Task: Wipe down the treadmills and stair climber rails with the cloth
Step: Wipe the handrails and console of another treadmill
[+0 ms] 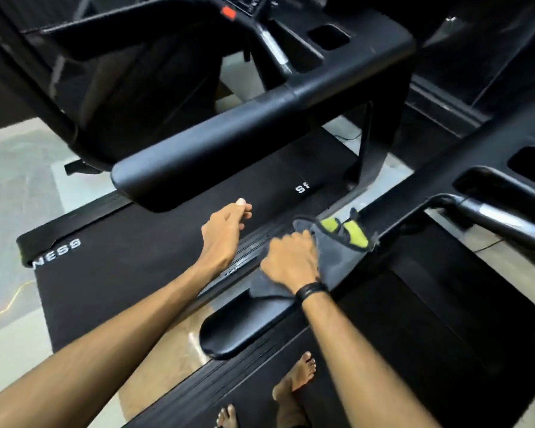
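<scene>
Head view: right hand [291, 261] gripping grey cloth [340, 257] on treadmill rail [229, 338]; left hand [226, 230] loosely curled, empty.

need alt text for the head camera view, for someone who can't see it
The person's right hand presses a grey and yellow-green cloth onto a treadmill's black handrail, while the left hand hangs loosely curled and empty above the neighbouring treadmill's belt. Bare feet stand on the near belt.
</scene>
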